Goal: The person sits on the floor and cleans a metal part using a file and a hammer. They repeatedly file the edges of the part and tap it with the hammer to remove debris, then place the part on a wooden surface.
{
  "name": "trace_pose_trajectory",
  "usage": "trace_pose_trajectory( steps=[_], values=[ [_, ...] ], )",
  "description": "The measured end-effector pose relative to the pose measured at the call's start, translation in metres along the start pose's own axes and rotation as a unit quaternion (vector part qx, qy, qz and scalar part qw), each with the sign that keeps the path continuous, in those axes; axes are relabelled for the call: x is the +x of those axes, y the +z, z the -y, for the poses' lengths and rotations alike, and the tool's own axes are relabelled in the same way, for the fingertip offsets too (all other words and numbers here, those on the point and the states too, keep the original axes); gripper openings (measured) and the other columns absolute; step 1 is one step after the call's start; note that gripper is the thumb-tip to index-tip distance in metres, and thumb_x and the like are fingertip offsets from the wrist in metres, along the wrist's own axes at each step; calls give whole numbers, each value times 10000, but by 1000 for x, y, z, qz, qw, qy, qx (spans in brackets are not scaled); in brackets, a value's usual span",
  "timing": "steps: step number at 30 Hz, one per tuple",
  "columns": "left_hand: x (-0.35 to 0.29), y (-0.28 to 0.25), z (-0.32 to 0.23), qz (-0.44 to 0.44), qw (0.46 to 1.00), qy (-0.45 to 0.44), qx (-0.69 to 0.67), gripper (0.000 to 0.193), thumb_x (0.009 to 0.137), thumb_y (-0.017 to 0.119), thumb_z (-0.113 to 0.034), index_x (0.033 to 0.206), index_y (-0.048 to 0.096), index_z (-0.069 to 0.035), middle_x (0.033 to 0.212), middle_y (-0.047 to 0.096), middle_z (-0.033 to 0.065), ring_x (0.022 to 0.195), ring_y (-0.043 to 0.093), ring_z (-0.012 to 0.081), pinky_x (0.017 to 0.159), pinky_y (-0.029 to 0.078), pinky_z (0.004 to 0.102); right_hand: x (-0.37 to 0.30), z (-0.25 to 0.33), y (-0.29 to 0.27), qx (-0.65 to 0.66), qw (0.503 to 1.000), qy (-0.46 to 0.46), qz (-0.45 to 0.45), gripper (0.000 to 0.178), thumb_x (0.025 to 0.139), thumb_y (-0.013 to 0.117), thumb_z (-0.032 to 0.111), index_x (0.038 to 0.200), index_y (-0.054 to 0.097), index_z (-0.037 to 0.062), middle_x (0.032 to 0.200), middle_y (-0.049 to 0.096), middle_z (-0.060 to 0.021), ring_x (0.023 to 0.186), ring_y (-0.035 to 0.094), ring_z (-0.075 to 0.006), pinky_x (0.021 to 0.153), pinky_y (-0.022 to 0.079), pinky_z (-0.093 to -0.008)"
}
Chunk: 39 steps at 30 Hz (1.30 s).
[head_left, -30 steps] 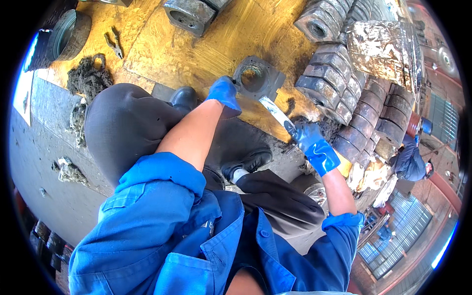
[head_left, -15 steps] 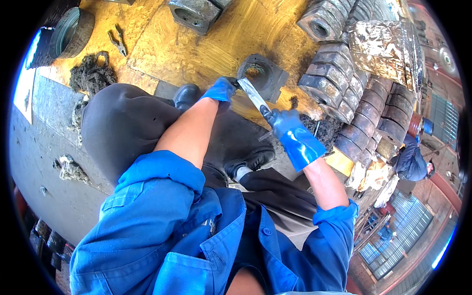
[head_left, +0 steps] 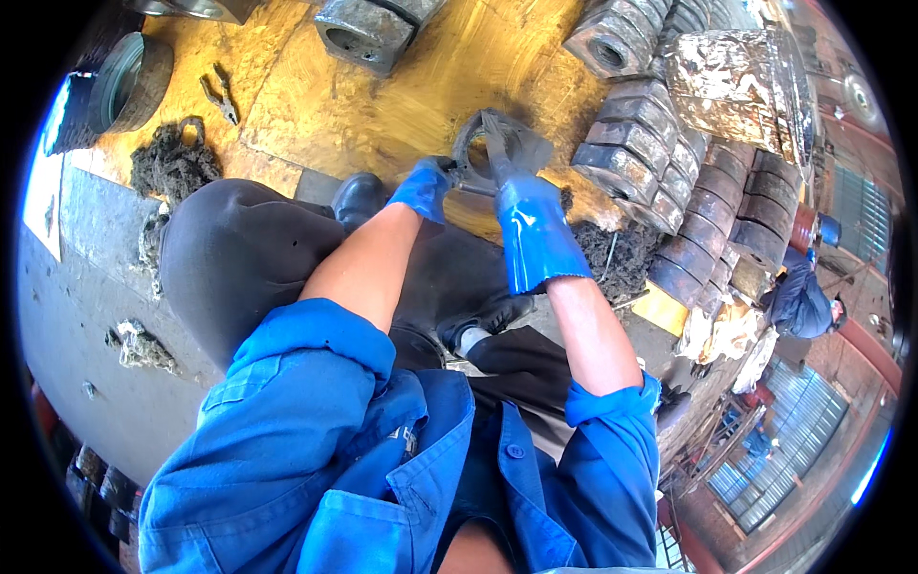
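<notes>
My right hand point(head_left: 526, 196), in a blue glove, is closed round a flat metal file point(head_left: 495, 143). The file reaches forward over a squarish metal block point(head_left: 526, 150) with a large round hole, lying at the near edge of the yellow work surface. On the block's left lower corner rests my left hand point(head_left: 426, 187), also gloved in blue. Its dark-stained fingers are curled against the block's edge and partly hidden. Where the file meets the block is blurred.
Stacked metal blocks point(head_left: 626, 148) stand to the right, with a stained box-shaped container point(head_left: 727, 86) behind. Pliers point(head_left: 220, 94), dark metal shavings point(head_left: 174, 165) and a metal ring point(head_left: 134, 81) lie left. Another block point(head_left: 368, 33) sits ahead. A person point(head_left: 801, 301) is far right.
My right hand has swung left and forward, turning the file from slanting between both hands to pointing ahead over the block. My left hand has left the file's far end for the block's edge.
</notes>
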State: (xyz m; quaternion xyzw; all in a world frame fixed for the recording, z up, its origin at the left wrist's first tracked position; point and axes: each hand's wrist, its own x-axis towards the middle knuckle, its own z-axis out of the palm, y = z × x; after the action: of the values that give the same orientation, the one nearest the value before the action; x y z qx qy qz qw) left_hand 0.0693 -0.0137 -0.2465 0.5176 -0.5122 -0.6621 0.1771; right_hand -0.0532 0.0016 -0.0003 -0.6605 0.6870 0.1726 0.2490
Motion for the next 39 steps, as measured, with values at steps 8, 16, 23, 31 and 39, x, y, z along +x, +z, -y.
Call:
trace_pose_trajectory(
  steps=[8,16,23,31,39],
  values=[
    [47,-28,117,-16,908,-79,-410,209,839,696,-214,954,713,-41,918,706,171,785,639,208,690,492,363,31,67,-13,29,996,36,80,423,928,459,198,1308,503,20,1102,649,-241,1004,649,-386,827,531,-472],
    [-6,-6,15,-37,974,-93,-205,243,887,567,-208,993,676,-18,952,691,169,824,632,243,727,500,401,39,60,-13,57,985,146,77,376,827,593,180,1182,611,56,1090,665,-201,1019,644,-354,837,531,-441],
    [-39,-23,-66,24,732,-268,-626,347,964,379,-228,1033,629,1,968,666,190,840,620,329,783,509,461,54,63,5,75,982,167,36,309,769,630,172,1046,682,44,1035,679,-208,978,652,-373,825,534,-430],
    [-58,-29,-99,44,832,-219,-507,260,941,469,-164,1036,647,0,1004,675,173,895,631,269,770,508,397,59,52,11,35,991,129,2,271,799,634,187,1014,686,30,994,688,-197,919,676,-338,757,548,-412],
    [-6,-10,15,-103,993,-64,-10,228,804,733,-134,970,695,16,871,710,117,789,618,177,720,479,332,6,-3,16,-39,997,71,21,284,815,607,180,1067,655,58,926,690,-202,853,682,-343,706,548,-435]
  ],
)
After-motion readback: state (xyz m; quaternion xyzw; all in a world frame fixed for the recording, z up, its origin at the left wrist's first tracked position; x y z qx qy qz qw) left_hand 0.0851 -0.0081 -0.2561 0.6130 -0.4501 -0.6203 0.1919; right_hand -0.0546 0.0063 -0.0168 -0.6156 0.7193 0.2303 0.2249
